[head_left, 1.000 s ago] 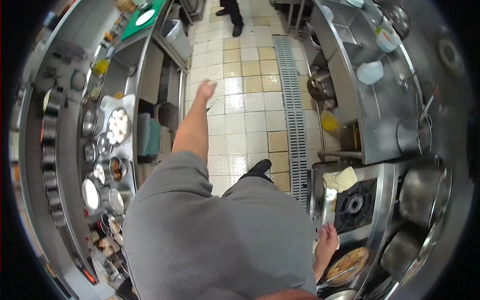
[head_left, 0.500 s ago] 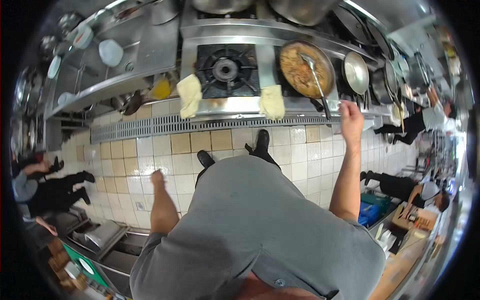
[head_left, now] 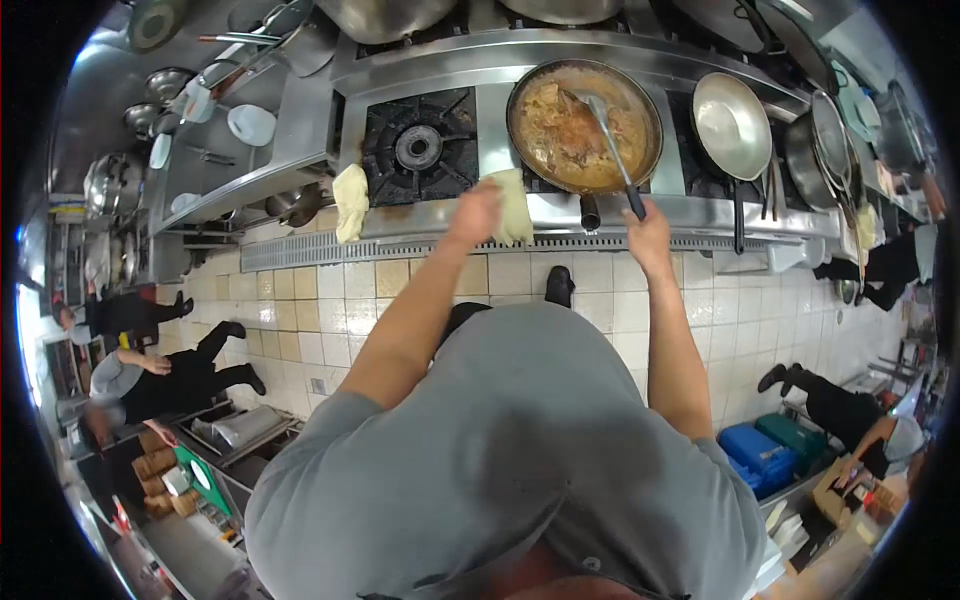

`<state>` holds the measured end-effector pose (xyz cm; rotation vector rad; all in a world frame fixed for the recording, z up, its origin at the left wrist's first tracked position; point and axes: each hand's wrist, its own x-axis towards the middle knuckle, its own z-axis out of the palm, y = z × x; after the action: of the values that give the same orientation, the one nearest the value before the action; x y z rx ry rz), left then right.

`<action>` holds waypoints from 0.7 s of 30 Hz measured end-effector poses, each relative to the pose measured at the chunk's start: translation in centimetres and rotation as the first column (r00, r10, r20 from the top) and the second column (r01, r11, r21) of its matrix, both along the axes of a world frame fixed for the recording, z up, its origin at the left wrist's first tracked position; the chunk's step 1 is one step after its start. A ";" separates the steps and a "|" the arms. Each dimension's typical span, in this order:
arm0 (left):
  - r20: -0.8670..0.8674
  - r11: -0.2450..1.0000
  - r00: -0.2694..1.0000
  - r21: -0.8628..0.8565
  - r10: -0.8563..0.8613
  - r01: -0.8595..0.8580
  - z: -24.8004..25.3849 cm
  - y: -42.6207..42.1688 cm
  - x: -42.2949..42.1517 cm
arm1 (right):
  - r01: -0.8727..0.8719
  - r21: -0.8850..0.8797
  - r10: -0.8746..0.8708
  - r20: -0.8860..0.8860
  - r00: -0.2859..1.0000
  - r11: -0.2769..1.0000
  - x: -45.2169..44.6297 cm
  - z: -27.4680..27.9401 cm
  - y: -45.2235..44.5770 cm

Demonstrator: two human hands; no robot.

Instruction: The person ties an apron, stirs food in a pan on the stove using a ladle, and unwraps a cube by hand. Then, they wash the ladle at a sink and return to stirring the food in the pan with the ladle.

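Note:
My right hand (head_left: 648, 238) is closed round the black handle end of a metal cooking spoon (head_left: 610, 135). The spoon's head dips into a saucy brown stew with pieces in it, inside a wide frying pan (head_left: 655, 150) on the stove. The pan's short dark handle points toward me. My left hand (head_left: 474, 213) is at the stove's front edge, beside a pale yellow folded cloth (head_left: 514, 205) that hangs over it. Motion smears its fingers, so whether they touch the cloth is unclear.
A bare gas burner (head_left: 418, 147) lies left of the pan, with a second yellow cloth (head_left: 350, 203) near it. A shallow metal pan (head_left: 732, 120) stands to the right. Large pots (head_left: 385, 18) line the back. Other people (head_left: 190, 375) stand behind on both sides.
My right hand, previously apart from the spoon, now grips its handle. My left hand has risen from my side to the cloth at the stove edge. I have come closer to the stove.

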<state>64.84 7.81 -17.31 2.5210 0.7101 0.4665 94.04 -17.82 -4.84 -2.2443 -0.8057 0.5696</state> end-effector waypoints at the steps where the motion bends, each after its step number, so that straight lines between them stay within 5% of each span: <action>1: -0.009 0.976 0.997 -0.205 0.071 -0.071 1.9 -2.5 2.5 | 0.006 0.016 -0.008 0.124 0.992 1.000 0.2 0.3 -0.6; 4: -0.298 0.990 0.953 -0.111 0.053 -0.090 2.5 -4.2 4.9 | 0.077 0.149 -0.079 0.009 0.997 0.986 0.6 4.4 -3.6; 6: -0.432 0.998 0.901 0.060 0.039 -0.015 -2.3 -3.0 4.9 | 0.100 0.244 -0.069 -0.129 0.989 0.965 1.2 5.4 -5.8; 8: -0.488 0.996 0.873 0.089 0.019 0.028 -4.4 -1.5 5.0 | 0.146 0.030 -0.105 -0.553 0.826 0.989 2.0 7.5 -7.8; 11: -0.626 0.998 0.778 -0.063 -0.060 0.027 0.8 -1.4 6.2 | 0.028 0.092 0.001 -0.302 0.953 0.995 3.3 3.2 -11.4; 12: -0.638 0.994 0.765 -0.105 -0.086 0.025 0.8 -0.9 6.3 | 0.036 0.201 0.018 -0.263 0.965 0.979 2.5 3.6 -11.5; 16: -0.652 0.990 0.756 -0.136 -0.055 -0.045 -0.4 -0.8 6.4 | -0.018 0.175 0.036 -0.104 0.994 0.984 2.2 5.6 -12.2; 21: -0.661 0.997 0.750 -0.059 -0.004 -0.047 4.4 -2.4 6.9 | -0.087 0.036 0.093 -0.244 0.965 0.996 3.3 10.3 -11.0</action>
<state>71.74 5.42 -12.89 2.5929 0.9796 -0.4917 97.31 -28.83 5.46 -2.0706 -0.7846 0.8569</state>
